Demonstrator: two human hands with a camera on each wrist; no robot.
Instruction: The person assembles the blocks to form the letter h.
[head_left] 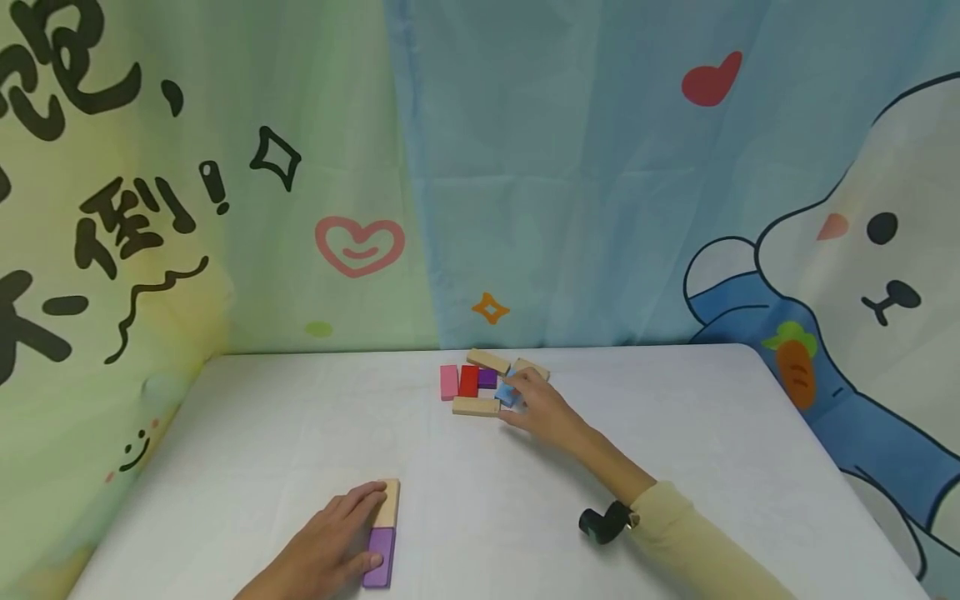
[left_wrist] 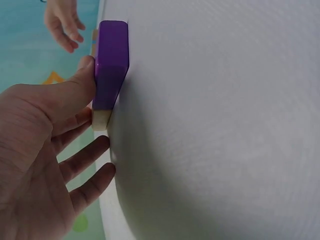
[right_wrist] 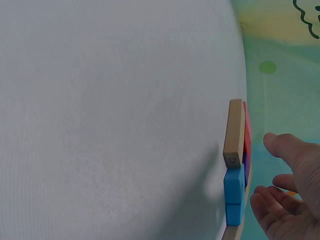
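Near the front of the table, a natural wood block [head_left: 387, 506] and a purple block [head_left: 380, 557] lie end to end. My left hand [head_left: 321, 546] rests along their left side, thumb on the purple block [left_wrist: 111, 65] and fingertips by the wood one in the left wrist view. Towards the back, my right hand [head_left: 546, 408] hovers over the blue blocks [head_left: 507, 393], thumb and fingers apart; the right wrist view shows a gap between that hand [right_wrist: 290, 185] and the blue blocks [right_wrist: 234, 187].
Around the blue blocks lie a pink block [head_left: 448, 382], a red block [head_left: 468, 381], another purple block [head_left: 487, 378] and several wood blocks [head_left: 476, 407]. A printed curtain [head_left: 525, 208] hangs behind the white table [head_left: 480, 500].
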